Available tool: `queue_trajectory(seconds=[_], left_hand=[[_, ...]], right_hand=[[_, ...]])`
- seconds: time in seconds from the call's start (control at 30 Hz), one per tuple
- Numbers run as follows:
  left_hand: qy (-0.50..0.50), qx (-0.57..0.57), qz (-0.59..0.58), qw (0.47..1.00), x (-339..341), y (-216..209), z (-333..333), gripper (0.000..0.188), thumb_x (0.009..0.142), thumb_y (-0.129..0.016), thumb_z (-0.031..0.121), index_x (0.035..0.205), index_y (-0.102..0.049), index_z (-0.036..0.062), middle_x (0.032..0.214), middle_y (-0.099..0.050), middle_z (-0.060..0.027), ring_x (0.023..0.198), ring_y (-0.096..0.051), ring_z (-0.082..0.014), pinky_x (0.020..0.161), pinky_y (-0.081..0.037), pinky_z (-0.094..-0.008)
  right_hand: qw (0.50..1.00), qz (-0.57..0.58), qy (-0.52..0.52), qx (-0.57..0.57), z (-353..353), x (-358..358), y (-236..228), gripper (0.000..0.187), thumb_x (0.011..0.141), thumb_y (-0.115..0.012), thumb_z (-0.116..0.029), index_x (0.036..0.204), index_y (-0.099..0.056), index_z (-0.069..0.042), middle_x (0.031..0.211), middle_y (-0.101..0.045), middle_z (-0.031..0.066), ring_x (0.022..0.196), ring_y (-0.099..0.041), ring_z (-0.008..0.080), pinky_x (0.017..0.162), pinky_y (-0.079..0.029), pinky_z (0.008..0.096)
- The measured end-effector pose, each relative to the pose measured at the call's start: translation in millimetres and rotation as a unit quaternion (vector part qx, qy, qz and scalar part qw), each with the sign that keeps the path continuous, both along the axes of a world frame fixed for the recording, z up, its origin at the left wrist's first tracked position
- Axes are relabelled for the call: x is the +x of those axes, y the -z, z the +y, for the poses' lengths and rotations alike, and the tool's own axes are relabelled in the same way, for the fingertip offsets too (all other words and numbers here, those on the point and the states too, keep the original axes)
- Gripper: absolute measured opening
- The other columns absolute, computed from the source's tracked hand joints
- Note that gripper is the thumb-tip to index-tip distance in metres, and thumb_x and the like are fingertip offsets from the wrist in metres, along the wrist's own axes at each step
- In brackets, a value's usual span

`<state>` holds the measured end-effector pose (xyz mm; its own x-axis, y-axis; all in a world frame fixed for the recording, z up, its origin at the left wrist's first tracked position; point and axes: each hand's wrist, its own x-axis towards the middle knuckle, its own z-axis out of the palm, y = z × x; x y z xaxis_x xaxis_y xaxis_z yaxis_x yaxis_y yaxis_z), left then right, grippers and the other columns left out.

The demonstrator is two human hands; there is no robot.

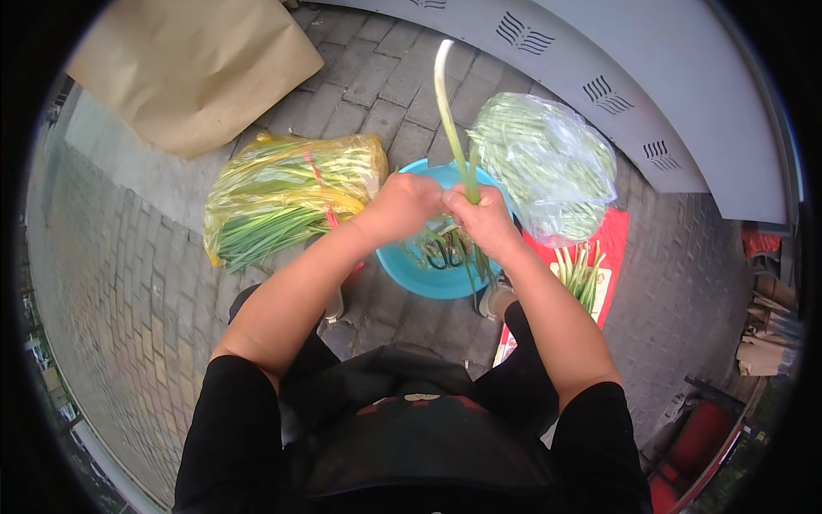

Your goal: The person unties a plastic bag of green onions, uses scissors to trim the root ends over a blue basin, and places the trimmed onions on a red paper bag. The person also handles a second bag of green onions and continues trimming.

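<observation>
My right hand [486, 224] is closed around a long green onion [448, 111], its white end up and away from me and its green leaves hanging below the fist. Fingers pinched, my left hand [401, 206] meets the right one beside the stalk; what lies between its fingertips is too small to make out. Both hands are over a blue basin [419, 281]. In it lie plant scraps and a dark looped pair of handles [447, 254], perhaps scissors.
Left of the basin, a yellow plastic bag [274, 176] holds more green onions. To the right sits a clear bag of green beans [544, 158]. Several onion stalks [582, 278] lie on a red bag [618, 244]. Brown paper [193, 68] and a grey metal panel [565, 64] stand farther off.
</observation>
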<state>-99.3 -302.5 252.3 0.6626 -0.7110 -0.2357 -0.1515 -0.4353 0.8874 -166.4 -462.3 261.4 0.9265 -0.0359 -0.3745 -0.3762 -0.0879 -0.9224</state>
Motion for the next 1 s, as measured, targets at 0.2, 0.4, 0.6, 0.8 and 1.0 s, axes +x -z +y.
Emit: queue_trajectory(seconds=[0.2, 0.4, 0.6, 0.8, 1.0], left_hand=[[-0.274, -0.134, 0.252, 0.918, 5.4, 3.5, 1.9, 0.019, 0.095, -0.046, 0.015, 0.091, -0.061, 0.0027, 0.068, -0.056, -0.001, 0.059, -0.049, -0.0096, 0.055, -0.042, -0.0236], [-0.279, -0.299, 0.359, 0.839, 24.1, 13.2, 10.0, 0.017, 0.094, -0.043, 0.01, 0.106, -0.053, 0.0024, 0.083, -0.057, -0.0047, 0.074, -0.051, -0.0136, 0.069, -0.043, -0.027], [-0.287, -0.382, 0.463, 0.746, 25.4, 16.1, 5.1, 0.016, 0.093, -0.043, 0.008, 0.107, -0.05, 0.0029, 0.09, -0.057, -0.0088, 0.083, -0.054, -0.0201, 0.078, -0.046, -0.0365], [-0.27, -0.427, 0.478, 0.718, 27.1, 14.9, -4.9, 0.016, 0.093, -0.048, 0.01, 0.107, -0.05, 0.0044, 0.095, -0.056, -0.0095, 0.086, -0.055, -0.021, 0.089, -0.046, -0.0398], [-0.239, -0.448, 0.433, 0.745, 20.5, 8.5, -24.3, 0.032, 0.092, -0.052, 0.016, 0.121, -0.047, 0.0016, 0.111, -0.054, -0.0131, 0.107, -0.051, -0.0246, 0.1, -0.039, -0.0419]], right_hand=[[0.988, 0.122, 0.096, 0.022, -8.1, 5.3, 2.7, 0.027, 0.089, -0.057, -0.029, 0.087, -0.06, -0.003, 0.058, -0.05, 0.0015, 0.045, -0.041, 0.009, 0.041, -0.032, 0.0257], [0.972, 0.147, 0.023, -0.179, -11.2, -5.8, 22.8, 0.031, 0.088, -0.058, -0.03, 0.083, -0.063, 0.001, 0.056, -0.054, 0.0079, 0.041, -0.046, 0.0155, 0.041, -0.038, 0.0329], [0.957, 0.232, -0.001, -0.176, -14.1, 2.2, 4.9, 0.033, 0.085, -0.061, -0.029, 0.081, -0.063, 0.003, 0.06, -0.058, 0.0102, 0.048, -0.054, 0.0207, 0.048, -0.042, 0.0363], [0.992, 0.083, 0.072, -0.058, -10.5, -6.8, 29.0, 0.033, 0.09, -0.056, -0.031, 0.092, -0.064, 0.001, 0.071, -0.062, 0.0082, 0.067, -0.057, 0.0166, 0.063, -0.046, 0.0319], [0.989, 0.034, -0.061, 0.134, 6.5, -2.2, 3.5, 0.026, 0.094, -0.051, -0.027, 0.092, -0.059, -0.002, 0.077, -0.06, 0.0064, 0.07, -0.056, 0.0155, 0.069, -0.047, 0.0343]])
